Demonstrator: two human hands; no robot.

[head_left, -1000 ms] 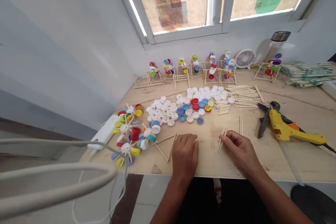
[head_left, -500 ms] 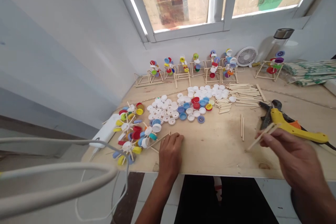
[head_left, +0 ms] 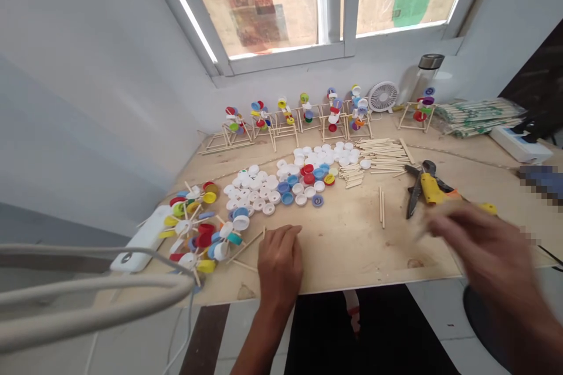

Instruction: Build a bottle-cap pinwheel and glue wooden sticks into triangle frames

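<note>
- Left hand (head_left: 280, 258) bare
- Right hand (head_left: 488, 246) bare, blurred
- Forearms (head_left: 255, 343) uncovered
- Black clothing (head_left: 323, 334) over the lap
- White-and-red patch (head_left: 353, 310) amid the black, its nature unclear
</note>
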